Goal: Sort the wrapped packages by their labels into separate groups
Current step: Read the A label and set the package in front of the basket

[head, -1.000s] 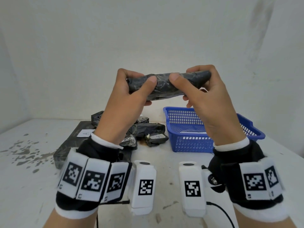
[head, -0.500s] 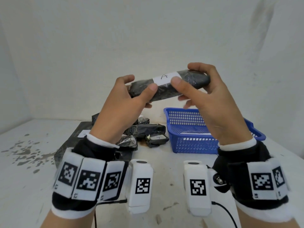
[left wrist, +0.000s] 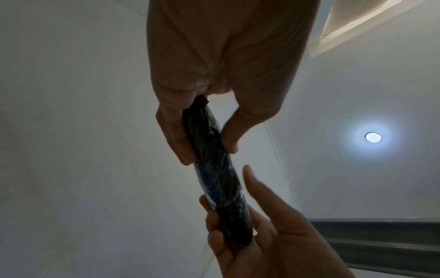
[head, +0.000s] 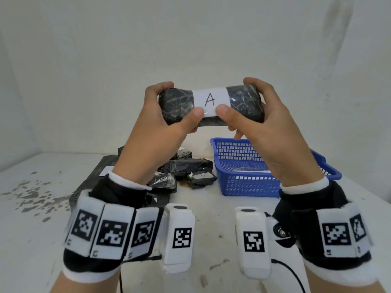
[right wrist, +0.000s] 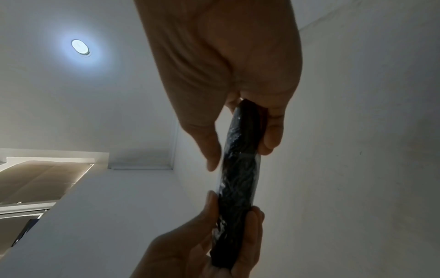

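Both hands are holding a black wrapped package [head: 211, 105] up in the air above the table [head: 31, 229], white label [head: 210, 99] marked "A" facing the head cam. Left hand [head: 160, 125] is gripping its left end, right hand [head: 268, 127] the right end, thumbs pressing near the label. Left forearm is partly hiding the pile of packages [head: 186, 170] beside the blue basket [head: 249, 182]; their labels are hard to read. Wrist cams are showing only the pkg's dark edge.
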The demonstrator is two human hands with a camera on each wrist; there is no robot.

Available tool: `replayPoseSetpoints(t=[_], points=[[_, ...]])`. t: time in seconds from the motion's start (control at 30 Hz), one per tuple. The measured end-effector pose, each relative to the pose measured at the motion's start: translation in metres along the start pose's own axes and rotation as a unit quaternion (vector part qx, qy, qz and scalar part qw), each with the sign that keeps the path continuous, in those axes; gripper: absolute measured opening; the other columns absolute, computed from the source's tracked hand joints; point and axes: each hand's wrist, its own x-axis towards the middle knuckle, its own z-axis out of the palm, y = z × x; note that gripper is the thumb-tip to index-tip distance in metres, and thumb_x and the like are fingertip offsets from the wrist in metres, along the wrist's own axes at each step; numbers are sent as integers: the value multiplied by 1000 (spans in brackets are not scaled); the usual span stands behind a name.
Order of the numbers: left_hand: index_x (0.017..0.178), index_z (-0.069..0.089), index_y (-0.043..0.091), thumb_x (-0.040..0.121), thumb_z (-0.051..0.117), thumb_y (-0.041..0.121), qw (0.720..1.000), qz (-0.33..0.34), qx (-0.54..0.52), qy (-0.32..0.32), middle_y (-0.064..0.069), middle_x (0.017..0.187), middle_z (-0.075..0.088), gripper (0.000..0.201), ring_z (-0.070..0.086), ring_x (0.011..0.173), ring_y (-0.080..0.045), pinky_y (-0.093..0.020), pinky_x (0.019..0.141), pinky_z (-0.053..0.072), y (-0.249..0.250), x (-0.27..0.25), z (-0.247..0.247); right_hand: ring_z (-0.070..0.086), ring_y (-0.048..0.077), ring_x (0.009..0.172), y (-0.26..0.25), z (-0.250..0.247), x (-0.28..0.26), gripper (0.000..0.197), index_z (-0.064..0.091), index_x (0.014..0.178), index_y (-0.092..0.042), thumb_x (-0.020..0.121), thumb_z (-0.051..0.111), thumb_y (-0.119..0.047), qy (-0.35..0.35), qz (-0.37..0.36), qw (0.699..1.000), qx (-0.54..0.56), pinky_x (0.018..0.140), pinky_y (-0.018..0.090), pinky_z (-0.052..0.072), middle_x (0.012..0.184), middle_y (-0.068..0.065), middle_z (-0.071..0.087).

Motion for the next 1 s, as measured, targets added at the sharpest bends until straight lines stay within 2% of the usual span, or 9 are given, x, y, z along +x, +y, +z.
replayPoseSetpoints(t=[0.1, 0.2, 0.3, 0.4, 0.47, 0.63, 0.8, 0.9, 1.0], points=[[126, 36, 30, 87, 70, 18, 1000, -1, -6, -1, -2, 114, 66, 53, 73, 87, -17, -17, 76, 54, 1, 1, -2, 68, 8, 76, -2, -1, -1, 61, 48, 136, -28, 84, 78, -27, -7, -4, 1000, 3, 65, 19, 54, 109, 0, 71], [127, 37, 27, 88, 67, 16, 999, -4, -35, 1, -5, 119, 62, 50, 70, 98, -21, -24, 82, 57, 1, 2, -3, 69, 10, 70, -2, -3, 0, 56, 50, 137, -23, 87, 75, -24, -11, -4, 1000, 22, 66, 20, 55, 100, 0, 73], [127, 37, 26, 88, 67, 14, 999, -13, -39, 5, -7, 117, 64, 51, 72, 91, -20, -28, 80, 58, 2, 3, -5, 71, 14, 70, -1, -6, 1, 50, 52, 135, -22, 89, 72, -21, -20, -2, 999, 37, 67, 23, 56, 102, 1, 73], [132, 38, 19, 90, 66, 13, 999, -34, -41, -11, -8, 109, 66, 51, 71, 71, -20, -29, 60, 57, 3, 2, -7, 70, 17, 66, 0, -9, 2, 45, 54, 133, -26, 91, 70, -22, -29, 7, 999, 44, 56, 26, 54, 106, 1, 74], [132, 40, 16, 90, 66, 14, 999, -39, -31, -16, -9, 105, 66, 50, 68, 66, -18, -26, 52, 52, 2, 3, -8, 66, 16, 62, 0, -11, 2, 43, 55, 132, -29, 91, 70, -24, -35, 10, 999, 38, 49, 26, 49, 107, 0, 74], [125, 44, 6, 97, 55, 22, 997, -42, -65, 2, -7, 88, 64, 35, 62, 60, -20, -27, 49, 52, 3, 5, -8, 61, 17, 58, -3, -13, 1, 25, 62, 122, -31, 97, 63, -26, -39, 13, 998, 53, 48, 25, 43, 101, 2, 73], [113, 40, 11, 101, 47, 20, 994, -47, -97, 1, -10, 87, 60, 17, 60, 55, -24, -34, 52, 56, 5, 6, -5, 63, 18, 58, -3, -13, 3, 9, 63, 108, -30, 100, 58, -30, -27, 30, 998, 51, 46, 25, 42, 90, -6, 70], [108, 43, 16, 100, 48, 22, 994, -46, -103, -4, -9, 89, 61, 11, 62, 59, -27, -37, 58, 58, 5, 5, -4, 63, 18, 59, -1, -11, 3, 12, 63, 111, -32, 100, 57, -34, -20, 33, 998, 45, 47, 25, 43, 85, -12, 70], [98, 44, 21, 97, 50, 34, 994, -39, -98, -3, -3, 90, 62, 14, 65, 65, -24, -39, 59, 59, 5, 4, -3, 64, 16, 61, -2, -9, 3, 15, 64, 113, -32, 100, 57, -35, -16, 28, 999, 27, 47, 24, 44, 87, -12, 70]])
